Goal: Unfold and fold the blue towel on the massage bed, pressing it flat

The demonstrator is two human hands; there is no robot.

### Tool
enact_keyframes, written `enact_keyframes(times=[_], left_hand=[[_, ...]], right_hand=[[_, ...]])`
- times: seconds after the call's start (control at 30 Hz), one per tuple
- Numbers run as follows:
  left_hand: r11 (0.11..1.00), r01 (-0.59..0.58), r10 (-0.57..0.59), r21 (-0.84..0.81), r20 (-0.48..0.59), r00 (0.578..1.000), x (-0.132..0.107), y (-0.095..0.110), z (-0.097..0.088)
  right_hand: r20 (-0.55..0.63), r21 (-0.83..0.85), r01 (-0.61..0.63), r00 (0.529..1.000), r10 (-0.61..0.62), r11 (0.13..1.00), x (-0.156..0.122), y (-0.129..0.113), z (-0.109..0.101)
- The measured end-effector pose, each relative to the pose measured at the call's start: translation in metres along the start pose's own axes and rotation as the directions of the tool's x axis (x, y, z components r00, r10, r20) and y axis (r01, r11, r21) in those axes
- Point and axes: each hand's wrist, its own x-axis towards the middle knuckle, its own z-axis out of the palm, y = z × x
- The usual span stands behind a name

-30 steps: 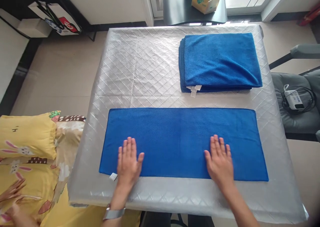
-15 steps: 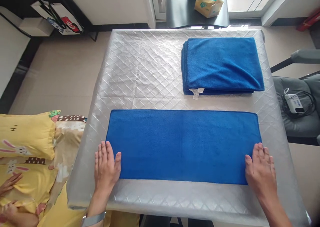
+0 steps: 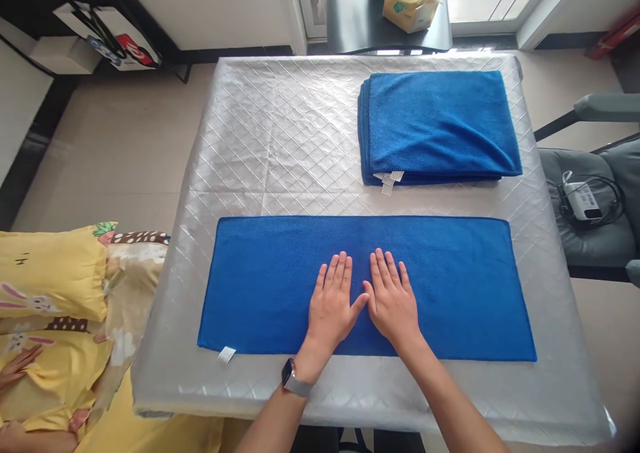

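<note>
A blue towel (image 3: 265, 273) lies spread flat across the near part of the table, its long side running left to right. A small white tag (image 3: 227, 354) sticks out at its near left corner. My left hand (image 3: 333, 300) rests palm down on the towel just left of its middle, fingers stretched out. Beside it my right hand (image 3: 393, 296) lies flat too, with the thumbs touching or nearly so. Farther back on the right is a stack of folded blue towels (image 3: 440, 123) with white tags at its front left corner.
The table wears a silver quilted cover (image 3: 240, 133). Behind it stands a dark chair (image 3: 350, 26) bearing a yellow tissue pack (image 3: 411, 6). At right, a grey armchair (image 3: 590, 246) holds a white device with a cable. Another person's hand (image 3: 23, 363) rests by yellow pillows (image 3: 50, 273) at left.
Both hands have moved inward from the towel's left and right ends to its middle. The near corners and the white tag now show. The view has shifted slightly.
</note>
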Motion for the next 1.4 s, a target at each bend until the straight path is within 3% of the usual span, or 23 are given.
enact_keyframes(times=[0.17,0.33,0.4,0.5,0.6,0.7,0.77,0.9,1.0,1.07,1.13,1.2,1.27,1.4], left_hand=[[0.974,0.213,-0.211,0.083,-0.027,0.977,-0.037,-0.075,-0.019],[0.895,0.441,-0.431,0.072,-0.119,0.894,-0.08,-0.163,-0.039],[0.879,0.474,-0.466,0.047,-0.124,0.876,-0.091,-0.187,-0.044],[0.876,0.483,-0.479,0.024,-0.095,0.873,-0.1,-0.207,-0.05],[0.872,0.488,-0.484,0.026,-0.099,0.869,-0.099,-0.205,-0.054],[0.892,0.451,-0.436,0.037,-0.199,0.878,-0.087,-0.182,-0.057],[0.931,0.363,-0.346,0.033,-0.236,0.908,-0.069,-0.152,-0.055],[0.998,0.062,-0.064,-0.018,-0.137,0.988,-0.012,-0.072,-0.039],[0.996,-0.077,0.074,-0.045,-0.053,0.996,0.029,-0.023,-0.023],[0.995,-0.091,0.091,-0.041,-0.001,0.996,0.045,-0.007,-0.014],[0.997,-0.069,0.07,-0.02,0.044,0.997,0.049,-0.008,-0.01],[1.0,-0.019,0.019,0.003,0.069,0.997,0.042,-0.025,-0.012],[0.998,0.063,-0.064,0.022,0.051,0.997,0.027,-0.055,-0.02],[0.957,0.284,-0.282,0.065,-0.034,0.959,-0.014,-0.136,-0.04]], right_hand=[[-0.051,-0.089,-0.118,0.992,0.114,0.989,-0.023,0.059,-0.014],[-0.083,-0.131,-0.334,0.942,0.326,0.933,-0.061,0.145,-0.031],[-0.07,-0.113,-0.42,0.907,0.414,0.901,-0.075,0.175,-0.037],[-0.038,-0.075,-0.483,0.875,0.482,0.872,-0.089,0.203,-0.045],[-0.048,-0.094,-0.472,0.882,0.469,0.877,-0.091,0.205,-0.052],[-0.173,-0.122,-0.405,0.908,0.382,0.906,-0.081,0.176,-0.055],[-0.243,-0.118,-0.317,0.928,0.282,0.941,-0.065,0.141,-0.053],[-0.148,-0.024,-0.099,0.985,0.094,0.995,-0.013,0.058,-0.038],[-0.044,0.03,-0.03,0.999,0.031,0.999,0.028,0.011,-0.021],[0.013,0.034,-0.002,1.0,0.001,0.999,0.044,-0.003,-0.011],[0.044,0.019,0.014,0.999,-0.015,1.0,0.049,-0.003,-0.006],[0.035,-0.008,0.001,0.999,-0.001,1.0,0.045,0.009,-0.007],[-0.003,-0.039,-0.031,1.0,0.031,0.999,0.033,0.033,-0.012],[-0.053,-0.115,-0.159,0.987,0.154,0.98,0.004,0.104,-0.026]])
